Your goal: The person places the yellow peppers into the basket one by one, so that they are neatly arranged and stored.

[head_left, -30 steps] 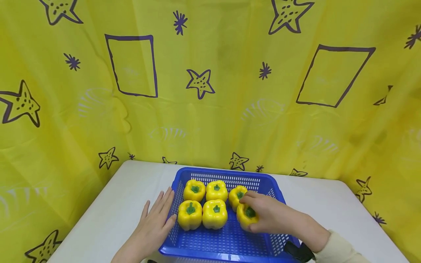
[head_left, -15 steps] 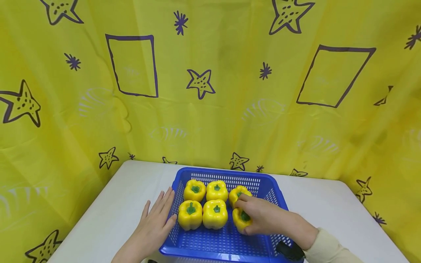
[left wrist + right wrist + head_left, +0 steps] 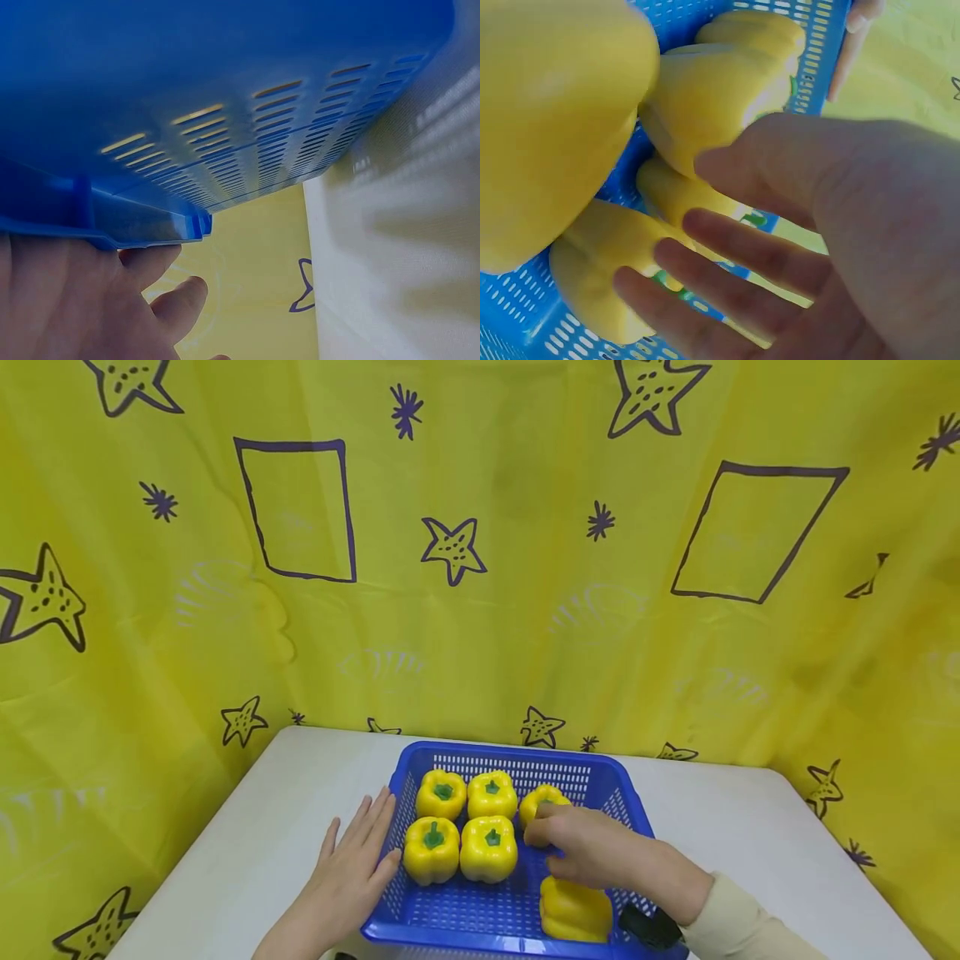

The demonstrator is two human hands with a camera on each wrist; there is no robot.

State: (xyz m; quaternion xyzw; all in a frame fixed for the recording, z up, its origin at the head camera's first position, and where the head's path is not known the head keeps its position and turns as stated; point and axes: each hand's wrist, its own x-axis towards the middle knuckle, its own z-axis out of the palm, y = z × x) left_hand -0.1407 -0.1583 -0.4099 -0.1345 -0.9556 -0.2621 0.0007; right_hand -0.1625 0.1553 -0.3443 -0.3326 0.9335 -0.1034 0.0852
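Note:
Several yellow bell peppers with green stems stand upright in the left half of a blue slotted basket. Further right, one bell pepper is partly covered by my right hand. In front of that hand, another bell pepper lies on its side near the basket's front right corner; it looms large in the right wrist view. The right fingers are spread with nothing between them, over the peppers. My left hand rests with straight fingers against the basket's left rim; the left wrist view shows its fingers under the rim.
The basket sits on a white table. A yellow curtain with starfish drawings hangs behind the table and along its sides. A black strap is at the right wrist, over the basket's right edge.
The right hand has let go of the front right bell pepper, which has gone from upright in its grasp to lying on its side nearer the front. The left hand stays put.

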